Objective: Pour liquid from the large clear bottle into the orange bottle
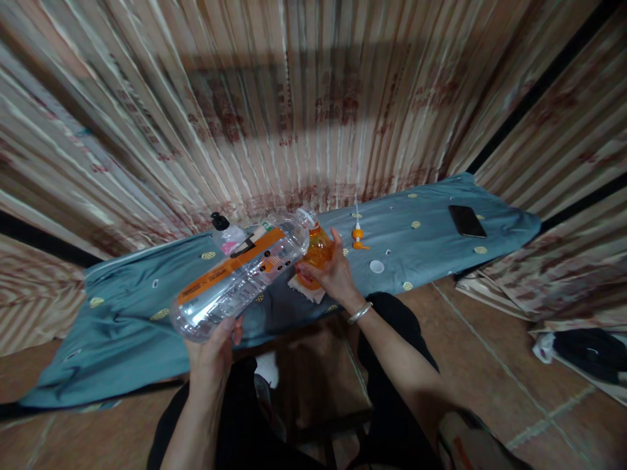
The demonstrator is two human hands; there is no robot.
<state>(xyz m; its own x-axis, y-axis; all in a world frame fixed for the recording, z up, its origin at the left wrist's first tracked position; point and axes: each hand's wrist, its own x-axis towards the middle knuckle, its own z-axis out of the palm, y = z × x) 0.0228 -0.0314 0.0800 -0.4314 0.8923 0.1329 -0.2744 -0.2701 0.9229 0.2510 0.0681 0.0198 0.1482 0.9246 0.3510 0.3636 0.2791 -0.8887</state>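
My left hand grips the lower end of a large clear plastic bottle with an orange label. The bottle is tilted, its mouth toward the upper right, at the neck of a smaller orange bottle. My right hand is wrapped round that orange bottle. Whether liquid passes between the two I cannot tell. Beneath the orange bottle lies a crumpled tissue. An orange pump top with a clear tube rests on the cloth to the right, near a white round cap.
A blue-green patterned cloth covers the narrow table. Behind the large bottle stands a pump bottle with a black top. A dark phone lies at the right. Striped curtains hang close behind and on both sides.
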